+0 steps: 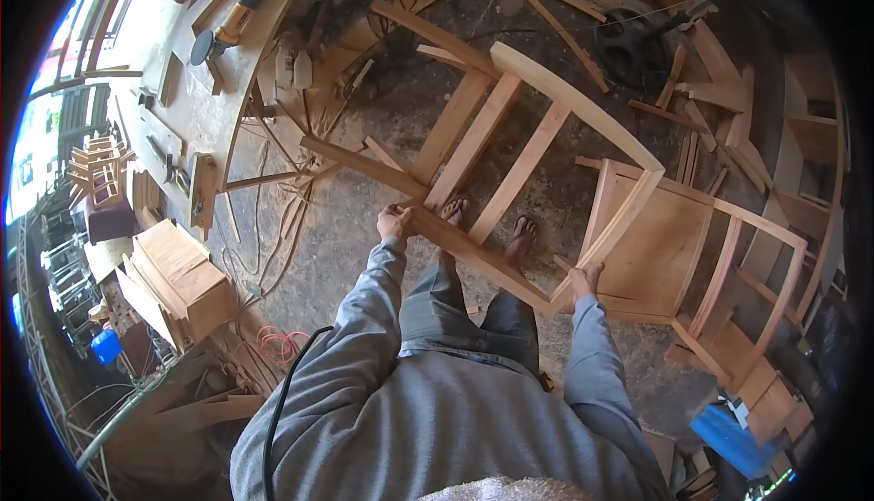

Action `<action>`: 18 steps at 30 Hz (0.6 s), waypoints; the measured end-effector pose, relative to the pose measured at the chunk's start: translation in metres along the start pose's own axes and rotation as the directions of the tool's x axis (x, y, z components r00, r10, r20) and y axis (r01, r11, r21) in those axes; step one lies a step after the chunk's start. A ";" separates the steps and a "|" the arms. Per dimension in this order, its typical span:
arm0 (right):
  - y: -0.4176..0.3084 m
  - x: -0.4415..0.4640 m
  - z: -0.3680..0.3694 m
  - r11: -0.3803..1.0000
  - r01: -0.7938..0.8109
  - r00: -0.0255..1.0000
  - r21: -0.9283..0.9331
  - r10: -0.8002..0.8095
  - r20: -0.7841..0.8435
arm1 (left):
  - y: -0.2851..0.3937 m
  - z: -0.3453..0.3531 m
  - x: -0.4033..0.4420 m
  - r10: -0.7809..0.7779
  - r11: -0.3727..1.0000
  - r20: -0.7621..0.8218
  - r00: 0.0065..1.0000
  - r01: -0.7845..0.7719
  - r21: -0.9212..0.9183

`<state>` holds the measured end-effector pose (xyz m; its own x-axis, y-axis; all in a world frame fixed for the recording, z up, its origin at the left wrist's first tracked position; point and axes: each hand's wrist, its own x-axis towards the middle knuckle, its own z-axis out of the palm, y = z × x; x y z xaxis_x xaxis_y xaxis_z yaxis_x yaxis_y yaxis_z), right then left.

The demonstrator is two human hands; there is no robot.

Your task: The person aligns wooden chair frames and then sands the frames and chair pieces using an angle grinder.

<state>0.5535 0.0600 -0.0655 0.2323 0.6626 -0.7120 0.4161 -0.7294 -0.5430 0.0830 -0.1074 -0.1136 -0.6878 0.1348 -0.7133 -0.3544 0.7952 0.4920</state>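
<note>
Chair frame: before me, over my feet; floor contact unclear.
Left hand: grasping the near side rail, around mid-length.
Right hand: gripping the near corner of the backrest.
Reason for grip: hands spread apart, probably for balance.
Right edge: second chair close by; touching or not, I cannot tell.
Left room: floor towards the desk, wider, but crossed by cords.

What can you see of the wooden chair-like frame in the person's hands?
The chair-like frame looks like pale, bare wood: long side posts joined by crosspieces, with open gaps and no seat panel visible. It is tilted in front of the person. The left hand grips the near post; the right hand holds its nearest corner. Floor contact is unclear.
</note>
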 end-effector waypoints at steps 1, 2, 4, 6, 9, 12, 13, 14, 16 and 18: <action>-0.007 0.003 0.002 0.999 0.022 1.000 -0.050 -0.023 -0.020 | 0.013 -0.002 -0.017 -0.034 0.997 0.001 0.999 0.034 -0.071; -0.011 0.010 0.003 0.997 0.032 0.999 -0.070 -0.032 0.008 | 0.026 -0.002 -0.034 -0.068 0.988 0.005 0.998 0.068 -0.141; -0.023 0.033 -0.001 0.992 0.064 0.996 -0.109 -0.057 0.066 | 0.035 -0.001 -0.046 -0.113 0.970 0.011 0.994 0.112 -0.217; -0.037 0.056 0.002 0.988 0.093 0.993 -0.127 -0.083 0.080 | 0.040 0.001 -0.044 -0.138 0.964 0.008 0.990 0.136 -0.228; -0.039 0.063 0.006 0.982 0.089 0.994 -0.169 -0.076 0.082 | 0.041 -0.001 -0.037 -0.114 0.975 0.051 0.992 0.121 -0.184; -0.050 0.058 0.000 0.976 0.086 0.992 -0.198 -0.066 0.105 | 0.039 0.007 -0.034 -0.075 0.990 0.031 0.997 0.078 -0.119; -0.055 0.054 -0.001 0.976 0.087 0.991 -0.201 -0.064 0.120 | 0.032 0.007 -0.023 -0.054 0.995 0.026 0.998 0.056 -0.087; -0.061 0.050 -0.001 0.980 0.079 0.988 -0.184 -0.053 0.143 | 0.028 0.004 -0.010 -0.116 0.984 0.087 0.989 0.127 -0.125; -0.068 0.043 -0.002 0.987 0.055 0.982 -0.154 -0.026 0.187 | 0.032 0.003 -0.014 -0.069 0.994 0.060 0.996 0.075 -0.086; -0.071 0.044 -0.002 0.978 0.094 0.981 -0.185 -0.059 0.187 | 0.021 0.002 -0.006 0.054 0.998 0.085 0.995 -0.056 0.020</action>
<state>0.5362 0.1412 -0.0568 0.0393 0.6609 -0.7494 0.5919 -0.6196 -0.5155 0.0808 -0.0904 -0.0995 -0.6493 0.2277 -0.7256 -0.3022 0.7983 0.5210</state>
